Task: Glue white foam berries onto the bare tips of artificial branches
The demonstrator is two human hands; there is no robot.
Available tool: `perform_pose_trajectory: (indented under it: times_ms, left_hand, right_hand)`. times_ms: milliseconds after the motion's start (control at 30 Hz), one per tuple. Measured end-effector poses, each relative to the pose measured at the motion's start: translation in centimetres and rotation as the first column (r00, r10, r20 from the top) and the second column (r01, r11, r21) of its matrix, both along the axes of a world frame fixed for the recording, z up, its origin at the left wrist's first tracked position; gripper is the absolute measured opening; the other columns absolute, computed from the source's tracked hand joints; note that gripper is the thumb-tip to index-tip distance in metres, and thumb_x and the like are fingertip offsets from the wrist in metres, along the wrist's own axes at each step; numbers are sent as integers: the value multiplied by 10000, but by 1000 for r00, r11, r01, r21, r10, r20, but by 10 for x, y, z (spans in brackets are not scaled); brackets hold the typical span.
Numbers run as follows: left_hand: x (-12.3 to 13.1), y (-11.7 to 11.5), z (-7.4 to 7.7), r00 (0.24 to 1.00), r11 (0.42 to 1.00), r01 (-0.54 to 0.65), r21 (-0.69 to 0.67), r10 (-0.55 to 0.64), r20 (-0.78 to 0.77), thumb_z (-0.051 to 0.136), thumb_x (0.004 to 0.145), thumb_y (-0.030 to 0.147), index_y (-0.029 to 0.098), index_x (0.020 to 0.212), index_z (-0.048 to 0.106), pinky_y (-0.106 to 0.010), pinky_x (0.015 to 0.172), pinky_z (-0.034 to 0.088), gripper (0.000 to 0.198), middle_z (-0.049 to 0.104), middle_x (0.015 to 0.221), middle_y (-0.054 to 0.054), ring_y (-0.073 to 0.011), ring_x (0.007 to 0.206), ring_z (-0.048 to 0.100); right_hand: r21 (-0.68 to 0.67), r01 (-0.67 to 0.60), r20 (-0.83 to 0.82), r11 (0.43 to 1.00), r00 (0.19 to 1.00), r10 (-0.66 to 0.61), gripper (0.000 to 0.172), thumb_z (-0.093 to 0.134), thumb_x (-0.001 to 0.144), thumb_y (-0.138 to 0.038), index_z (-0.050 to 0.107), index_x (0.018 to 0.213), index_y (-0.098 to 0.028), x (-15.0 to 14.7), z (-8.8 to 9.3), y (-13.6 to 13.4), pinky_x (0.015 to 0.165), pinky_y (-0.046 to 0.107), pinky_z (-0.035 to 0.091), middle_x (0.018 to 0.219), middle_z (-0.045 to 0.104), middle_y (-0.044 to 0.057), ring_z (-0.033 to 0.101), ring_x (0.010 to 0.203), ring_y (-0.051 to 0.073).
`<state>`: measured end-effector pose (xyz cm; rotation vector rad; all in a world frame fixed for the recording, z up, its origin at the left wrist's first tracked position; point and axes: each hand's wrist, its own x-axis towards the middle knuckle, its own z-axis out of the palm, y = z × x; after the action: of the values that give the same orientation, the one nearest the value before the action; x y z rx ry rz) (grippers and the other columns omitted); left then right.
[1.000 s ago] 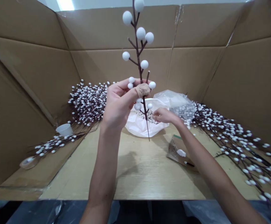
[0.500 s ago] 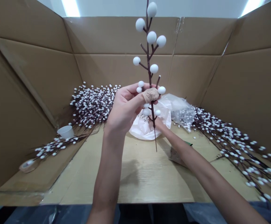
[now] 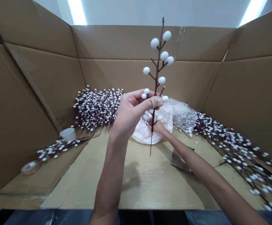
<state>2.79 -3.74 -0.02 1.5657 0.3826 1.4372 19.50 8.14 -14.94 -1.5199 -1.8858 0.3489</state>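
My left hand [image 3: 128, 114], its thumb wrapped in a beige bandage, pinches an artificial berry branch [image 3: 157, 73] by its lower part. The branch stands nearly upright, with a brown stem, white balls on side twigs and a few twig tips without a ball. Behind it, my right hand [image 3: 158, 127] reaches into an open white plastic bag [image 3: 142, 134] on the table. The fingers of that hand are mostly hidden by the branch and the bag, so what they hold cannot be made out.
White-berry branches are heaped at the back left [image 3: 96, 109] and along the right [image 3: 225, 140]. A clear bag [image 3: 184, 114] lies behind. At left are a plastic cup [image 3: 68, 135], a few branches [image 3: 58, 149] and a tape roll [image 3: 30, 168]. Cardboard walls [image 3: 126, 42] enclose the table.
The branch has come lower in view and now leans slightly right at the top, so its tip shows. My right hand stays at the white bag.
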Motion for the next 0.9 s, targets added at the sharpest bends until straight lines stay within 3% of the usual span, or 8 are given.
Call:
perform_pose_trajectory:
  times_ms: [100,167,233,300,400,467,667,900]
  left_hand:
    - [-1,5,-1,1000,1000,-9,-2,9,-19,718,656,196,173,693,684,-240,628,534,55,674,701,-8,-141,715,666]
    - [-1,7,-2,1000,1000,-6,-10,6,-29,714,650,192,171,685,681,-240,637,537,53,671,693,-8,-137,702,663]
    - [-2,8,-1,999,1000,7,-22,-8,-34,714,651,203,169,693,682,-243,648,544,62,670,689,-8,-133,680,658]
    - [-2,9,-1,999,999,32,-39,-34,-36,715,656,210,166,708,687,-241,649,548,74,672,693,-10,-126,656,653]
    - [-4,9,1,994,992,96,-82,-99,-41,727,650,191,163,729,698,-228,641,547,88,681,707,-11,-112,633,645]
    - [-3,8,2,989,983,137,-119,-143,-43,745,633,174,159,718,701,-216,635,541,97,682,703,-9,-103,622,640]
    - [3,4,3,974,963,204,-176,-218,-61,767,615,170,157,686,704,-184,580,507,96,653,636,6,-87,584,612]
    - [11,3,1,972,960,195,-198,-217,-93,759,593,187,149,599,653,-176,471,448,112,597,546,21,-64,466,516]
  right_hand:
    - [49,35,-107,998,994,-29,197,500,795,-180,532,986,-146,1,21,-17,654,278,481,832,617,54,573,702,152]
    - [51,-11,-238,999,971,23,209,486,796,-204,538,994,-160,6,40,-31,588,252,479,812,603,34,567,638,129]
    - [42,-154,-484,987,861,154,182,528,801,-260,582,940,-156,11,62,-46,561,249,487,782,577,27,548,613,118]
    - [71,-306,-657,949,702,276,196,590,799,-321,631,889,-152,17,83,-64,574,248,496,764,569,25,523,606,103]
    - [169,-385,-795,907,491,356,179,641,792,-319,658,883,-166,19,109,-93,595,232,506,752,594,22,549,640,97]
    - [221,-399,-824,890,413,389,156,650,791,-292,657,892,-174,17,120,-110,613,231,518,753,624,21,575,646,95]
    - [338,-361,-820,869,340,460,139,647,810,-305,613,898,-204,7,130,-136,731,293,563,802,692,19,656,716,125]
    - [487,-234,-735,842,412,539,169,657,807,-385,616,873,-234,2,131,-148,822,367,566,833,691,22,675,883,182]
